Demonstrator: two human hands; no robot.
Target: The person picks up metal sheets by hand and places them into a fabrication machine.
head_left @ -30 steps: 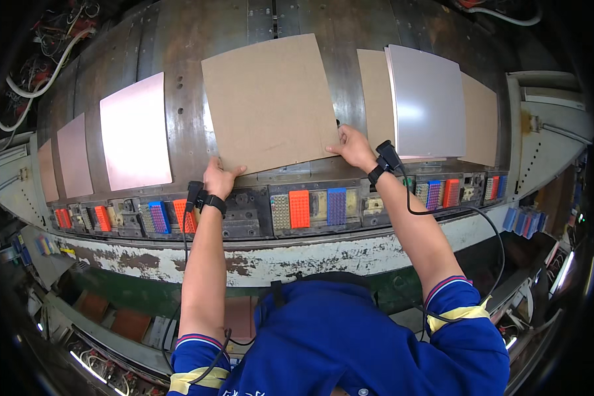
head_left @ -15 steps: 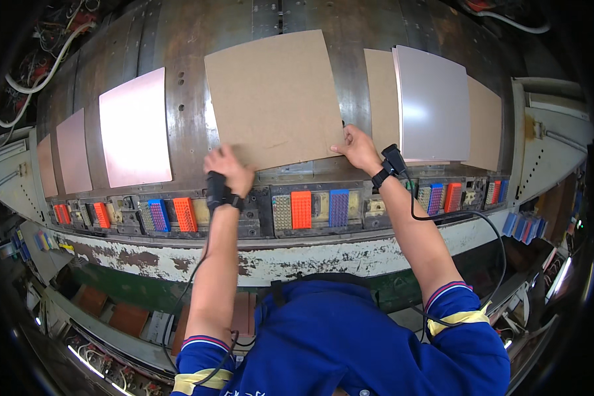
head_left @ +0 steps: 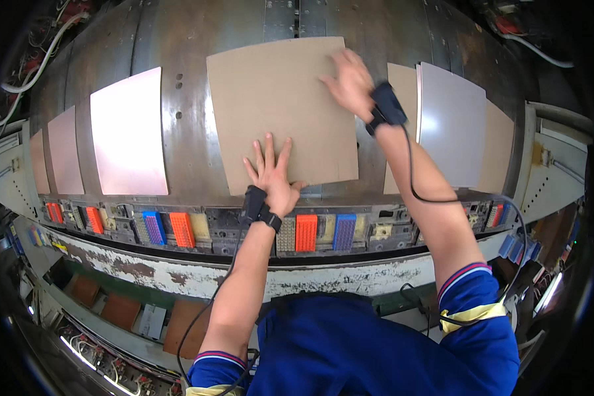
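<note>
A flat brown board (head_left: 270,92) lies on the metal table in front of me. My left hand (head_left: 274,181) rests on its near part, the fingers spread and pointing away from me. Near the board's far right corner is my right hand (head_left: 351,82), slightly blurred, with its thumb apart from the fingers and nothing held. Whether the right palm presses on the board or hovers just over it, I cannot tell. Each wrist wears a dark band and a small black device with a cable.
A shiny pinkish sheet (head_left: 129,135) lies to the left, with darker copper-coloured sheets (head_left: 66,152) beyond it. On the right, a grey sheet (head_left: 450,119) overlaps brown boards (head_left: 400,99). Orange studded blocks (head_left: 306,232) and blue studded blocks (head_left: 344,231) line the table's near edge.
My right hand has gone from the board's near right corner to its far right corner. My left hand has moved from the near left edge onto the board and spread out.
</note>
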